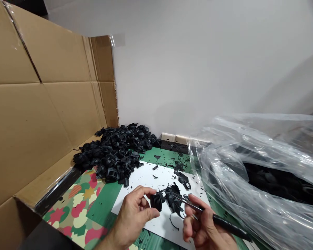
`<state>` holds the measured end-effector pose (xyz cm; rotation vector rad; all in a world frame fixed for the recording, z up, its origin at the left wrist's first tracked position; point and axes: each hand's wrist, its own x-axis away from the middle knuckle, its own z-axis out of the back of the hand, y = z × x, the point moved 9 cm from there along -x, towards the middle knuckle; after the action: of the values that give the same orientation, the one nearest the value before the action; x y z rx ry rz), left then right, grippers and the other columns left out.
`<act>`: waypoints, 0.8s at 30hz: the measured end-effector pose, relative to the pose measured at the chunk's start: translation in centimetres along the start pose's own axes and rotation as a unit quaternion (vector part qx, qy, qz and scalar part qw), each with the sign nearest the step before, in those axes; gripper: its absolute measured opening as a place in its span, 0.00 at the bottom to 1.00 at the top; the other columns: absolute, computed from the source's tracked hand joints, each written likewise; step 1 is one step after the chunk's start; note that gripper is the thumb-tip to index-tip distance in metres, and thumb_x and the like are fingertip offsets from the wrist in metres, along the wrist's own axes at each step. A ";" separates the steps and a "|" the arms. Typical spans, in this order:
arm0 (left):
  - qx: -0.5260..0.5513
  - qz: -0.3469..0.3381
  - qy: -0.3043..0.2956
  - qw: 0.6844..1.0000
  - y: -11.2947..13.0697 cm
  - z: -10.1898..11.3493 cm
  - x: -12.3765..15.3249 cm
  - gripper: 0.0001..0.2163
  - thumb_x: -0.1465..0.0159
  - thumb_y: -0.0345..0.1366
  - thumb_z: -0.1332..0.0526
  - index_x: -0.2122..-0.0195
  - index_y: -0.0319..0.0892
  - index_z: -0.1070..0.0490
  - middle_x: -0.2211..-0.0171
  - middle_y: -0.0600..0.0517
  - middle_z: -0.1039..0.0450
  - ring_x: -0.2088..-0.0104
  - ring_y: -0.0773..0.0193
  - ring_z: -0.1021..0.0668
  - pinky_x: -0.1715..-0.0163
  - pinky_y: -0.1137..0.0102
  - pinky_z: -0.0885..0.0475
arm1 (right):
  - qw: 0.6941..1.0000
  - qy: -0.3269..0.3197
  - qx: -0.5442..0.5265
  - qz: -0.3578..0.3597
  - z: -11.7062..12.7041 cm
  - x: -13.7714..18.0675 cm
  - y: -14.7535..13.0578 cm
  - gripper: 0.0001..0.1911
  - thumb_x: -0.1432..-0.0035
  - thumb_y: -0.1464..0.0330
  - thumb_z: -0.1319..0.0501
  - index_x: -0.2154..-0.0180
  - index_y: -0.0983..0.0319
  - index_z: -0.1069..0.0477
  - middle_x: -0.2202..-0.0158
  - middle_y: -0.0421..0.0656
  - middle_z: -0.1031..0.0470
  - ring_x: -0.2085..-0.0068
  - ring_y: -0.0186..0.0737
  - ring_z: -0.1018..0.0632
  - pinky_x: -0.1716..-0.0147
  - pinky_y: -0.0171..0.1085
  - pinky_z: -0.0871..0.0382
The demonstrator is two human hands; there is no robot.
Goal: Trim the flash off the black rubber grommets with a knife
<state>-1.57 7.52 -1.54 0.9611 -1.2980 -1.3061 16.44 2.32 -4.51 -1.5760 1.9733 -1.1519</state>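
Between its thumb and fingers, my left hand (135, 215) grips a black ribbed rubber part (156, 202), its rings facing me. My right hand (207, 225) is closed around a slim metal tool with a black handle (229, 225); its thin tip points left towards the ribbed part. Whether the tip touches the part, I cannot tell. Beneath and between the hands, torn black rubber scraps (175, 201) lie on a white sheet (138, 176), along with small shavings and a curled strip (173, 223).
A heap of similar black ribbed parts (117, 149) lies at the back left beside a tall cardboard wall (65, 80). On the right sits a clear plastic bag (219, 173) with black pieces (279, 182) inside. Green mat (104, 205) and patterned paper (75, 205) cover the surface.
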 end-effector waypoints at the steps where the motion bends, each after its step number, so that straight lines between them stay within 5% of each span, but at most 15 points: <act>1: -0.006 -0.005 -0.003 1.000 0.2 -0.2 0.0 0.15 0.54 0.25 0.35 0.64 0.42 0.23 0.76 0.58 0.36 0.76 0.69 0.34 0.77 0.75 0.38 | 1.000 0.006 0.019 0.001 -0.4 0.1 0.0 0.26 0.54 0.48 0.34 0.60 0.60 0.29 0.75 0.39 0.26 0.82 0.33 0.30 0.84 0.34 0.37; 8: 0.001 -0.027 -0.048 0.998 1.0 -2.0 0.1 0.16 0.56 0.21 0.39 0.66 0.40 0.25 0.70 0.55 0.31 0.75 0.69 0.31 0.74 0.75 0.35 | 0.979 0.014 0.197 0.051 -2.5 0.4 0.4 0.22 0.61 0.53 0.28 0.70 0.60 0.30 0.78 0.38 0.28 0.76 0.37 0.27 0.77 0.34 0.33; 18: 0.071 0.056 -0.070 0.993 -1.4 -2.3 -0.2 0.12 0.55 0.24 0.35 0.68 0.39 0.28 0.87 0.63 0.40 0.83 0.74 0.38 0.82 0.77 0.46 | 0.984 0.077 0.160 -0.002 -0.4 0.2 2.1 0.20 0.68 0.59 0.25 0.74 0.60 0.29 0.83 0.35 0.29 0.79 0.36 0.28 0.76 0.34 0.34; 24: 0.061 0.008 -0.099 0.993 -0.1 -2.6 -0.1 0.13 0.51 0.25 0.37 0.63 0.41 0.24 0.77 0.57 0.32 0.78 0.70 0.31 0.77 0.76 0.38 | 0.989 0.081 0.115 -0.051 0.1 0.2 3.4 0.25 0.72 0.57 0.24 0.72 0.60 0.30 0.84 0.36 0.27 0.80 0.37 0.25 0.77 0.34 0.31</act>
<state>0.99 7.19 -1.92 0.9201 -1.5500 -1.3499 14.31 2.28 -7.12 -1.5184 1.7960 -1.5321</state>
